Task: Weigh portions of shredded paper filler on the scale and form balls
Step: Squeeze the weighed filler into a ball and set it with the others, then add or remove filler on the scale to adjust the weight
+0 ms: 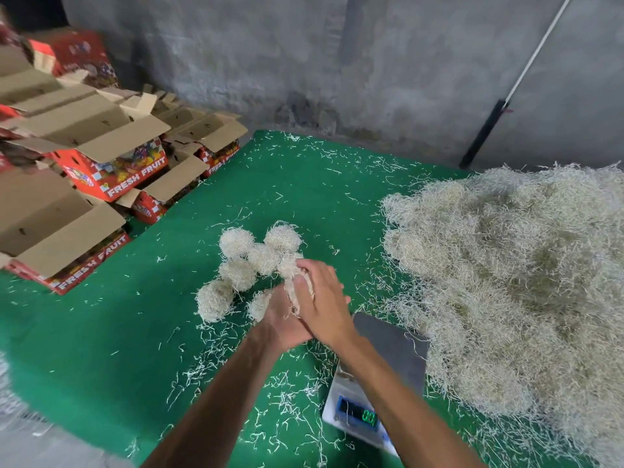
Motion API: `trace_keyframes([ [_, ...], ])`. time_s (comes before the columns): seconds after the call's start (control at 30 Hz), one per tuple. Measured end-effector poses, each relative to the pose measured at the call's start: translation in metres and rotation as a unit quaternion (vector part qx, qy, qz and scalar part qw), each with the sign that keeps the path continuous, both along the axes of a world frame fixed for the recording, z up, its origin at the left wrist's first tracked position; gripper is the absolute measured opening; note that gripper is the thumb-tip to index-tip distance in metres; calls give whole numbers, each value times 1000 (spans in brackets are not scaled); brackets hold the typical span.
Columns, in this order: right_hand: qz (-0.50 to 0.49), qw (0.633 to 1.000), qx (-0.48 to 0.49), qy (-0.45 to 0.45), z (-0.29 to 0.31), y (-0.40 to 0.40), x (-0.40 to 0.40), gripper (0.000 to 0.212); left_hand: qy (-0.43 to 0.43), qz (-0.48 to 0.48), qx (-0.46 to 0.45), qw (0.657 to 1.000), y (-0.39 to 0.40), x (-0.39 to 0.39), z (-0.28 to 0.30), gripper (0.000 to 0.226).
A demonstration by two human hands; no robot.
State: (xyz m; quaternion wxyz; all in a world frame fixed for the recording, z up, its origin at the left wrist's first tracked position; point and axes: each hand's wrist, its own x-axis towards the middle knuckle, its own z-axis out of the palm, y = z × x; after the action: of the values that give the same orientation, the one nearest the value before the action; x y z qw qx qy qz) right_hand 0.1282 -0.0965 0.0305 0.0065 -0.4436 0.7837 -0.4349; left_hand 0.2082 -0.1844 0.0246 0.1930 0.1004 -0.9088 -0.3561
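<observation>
1. Both palms are pressed together around a wad of shredded paper point(297, 285); my left hand point(280, 319) cups it from below and my right hand point(322, 298) lies over the top, fingers curled onto it, strands poking out between them.
2. That wad sits up in the air over the green desk point(101, 349), just at the near edge of the finished balls.
3. Finished balls point(236, 243) sit clustered right beyond my hands, several of them touching one another, the nearest one point(214, 300) to the left of my left wrist.
4. Scale point(391, 349) is just to the right of my right forearm, its dark platform bare apart from a stray strand or two, and the green digits on its display point(368, 417) are too blurred for me to read.
5. Big heap of loose filler point(506, 282) fills the right side of the desk, its edge touching the scale.
6. Loose strands are scattered all over the green surface.
7. Over on the left, open cardboard boxes point(111, 163) printed "FRESH FRUIT" are stacked at the desk's edge.
8. Behind it all, a grey concrete wall point(337, 62), with a long pole point(506, 96) leaning against it at the right.
</observation>
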Motion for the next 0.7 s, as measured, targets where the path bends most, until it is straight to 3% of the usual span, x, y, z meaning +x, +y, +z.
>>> trace_keyframes([
  [0.03, -14, 998, 61, 23, -2, 0, -10, 51, -42, 11, -25, 999, -6, -2, 15, 20],
  [0.07, -10, 993, 113, 26, -6, 0, -18, 53, -36, 13, 156, 987, -18, -3, 5, 20],
  [0.1, 2, 990, 139, -3, -11, -1, -26, 48, -83, 41, 308, 947, -33, -2, 7, 22],
  [0.13, 2, 989, 137, -59, -15, -3, -31, 39, -52, 46, 376, 924, -51, 4, 0, 24],
  [0.17, -11, 988, 111, -105, -18, -4, -34, 26, -20, 59, 361, 931, -72, 10, -5, 30],
  [0.2, -30, 987, 78, -136, -21, -6, -36, 17, 63, 73, 351, 931, -85, 19, -7, 41],
  [0.23, -49, 986, 50, -149, -23, -8, -38, 16, 146, 101, 398, 900, -94, 21, -2, 56],
  [0.27, -62, 984, 29, -166, -23, -9, -40, 21, 204, 90, 573, 789, -101, 13, 6, 72],
  [0.3, -64, 981, 18, -182, -24, -9, -40, 23, 235, 170, 664, 689, -103, 3, 13, 78],
  [0.37, -50, 977, 32, -206, -25, -10, -43, 21, 100, 272, 712, 640, -118, -9, 20, 72],
  [0.43, -41, 971, 39, -232, -32, -7, -47, 21, 4, 260, 671, 694, -108, -13, 24, 62],
  [0.5, -58, 964, 28, -258, -42, 2, -52, 18, -29, 222, 635, 739, -94, -23, 12, 51],
  [0.7, -131, 951, 3, -278, -60, 56, -80, 18, -105, 131, 619, 767, -35, -83, -9, 41],
])
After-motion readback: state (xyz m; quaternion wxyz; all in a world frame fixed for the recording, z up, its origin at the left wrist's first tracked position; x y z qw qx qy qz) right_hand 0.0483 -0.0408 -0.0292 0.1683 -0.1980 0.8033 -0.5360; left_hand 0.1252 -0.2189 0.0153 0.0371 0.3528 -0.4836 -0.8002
